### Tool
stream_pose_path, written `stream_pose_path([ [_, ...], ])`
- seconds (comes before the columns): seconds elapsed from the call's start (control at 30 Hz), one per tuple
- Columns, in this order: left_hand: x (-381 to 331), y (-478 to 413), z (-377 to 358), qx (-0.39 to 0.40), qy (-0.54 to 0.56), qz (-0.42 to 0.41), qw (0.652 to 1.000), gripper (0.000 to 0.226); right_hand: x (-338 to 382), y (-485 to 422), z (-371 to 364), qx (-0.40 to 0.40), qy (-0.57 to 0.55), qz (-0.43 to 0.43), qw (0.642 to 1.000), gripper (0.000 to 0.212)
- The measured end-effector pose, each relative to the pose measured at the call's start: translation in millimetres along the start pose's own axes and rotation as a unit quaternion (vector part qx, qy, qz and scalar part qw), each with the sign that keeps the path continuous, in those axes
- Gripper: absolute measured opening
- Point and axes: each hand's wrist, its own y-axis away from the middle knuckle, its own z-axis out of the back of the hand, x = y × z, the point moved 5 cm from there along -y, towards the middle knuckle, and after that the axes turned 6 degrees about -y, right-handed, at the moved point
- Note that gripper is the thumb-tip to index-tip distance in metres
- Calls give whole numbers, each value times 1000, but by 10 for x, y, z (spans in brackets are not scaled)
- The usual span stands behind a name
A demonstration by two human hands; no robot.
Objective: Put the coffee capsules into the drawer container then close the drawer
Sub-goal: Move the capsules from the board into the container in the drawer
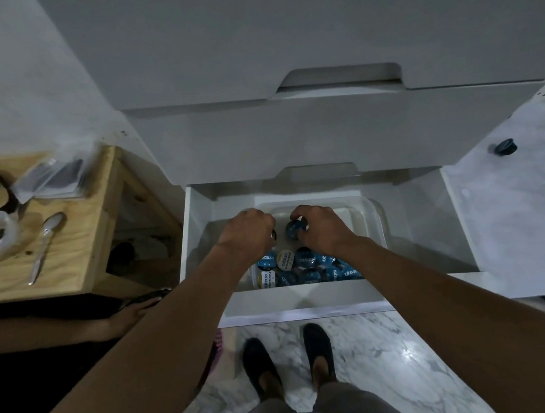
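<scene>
You are reaching both arms down into the open white drawer (198, 243), where a clear rectangular plastic container (376, 216) is sitting. Your right hand (322, 227) is hanging over the far half of the container, its fingers (298, 216) grasping a round dark-blue coffee capsule (295, 231) from above. Your left hand (248, 229) is just beside it, over the container's left edge, with its fingers clenched downward. A small dark rounded edge is showing under the knuckles, but you cannot tell whether those fingers are holding anything.

A heap of blue and gold foil-topped capsules (301, 268) is filling the near half of the container, some lying lid-up with print showing and some tipped on their sides. One more dark-blue capsule (505, 147) is lying alone on the white marble surface (507, 222) to the right, well apart from the drawer.

To the left, a silver spoon (46, 244) is resting on a light wooden surface (84, 251). You are standing in dark shoes (263, 368) on the marble floor (371, 344), close to the drawer front.
</scene>
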Motion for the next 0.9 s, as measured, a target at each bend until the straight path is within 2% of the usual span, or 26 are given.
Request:
stream_pose_path([
  [0.27, 59, 95, -32, -2, 0, 0, 1000, 31, 95, -12, -145, 52, 3, 5, 999, 38],
  [0.53, 43, 130, -41, -1, -12, 11, 1000, 33, 97, 2, -170, 68, 19, 18, 997, 42],
  [0.9, -32, 376, 103, -83, 12, 85, 993, 36, 81, 67, -30, 56, 35, 54, 996, 47],
])
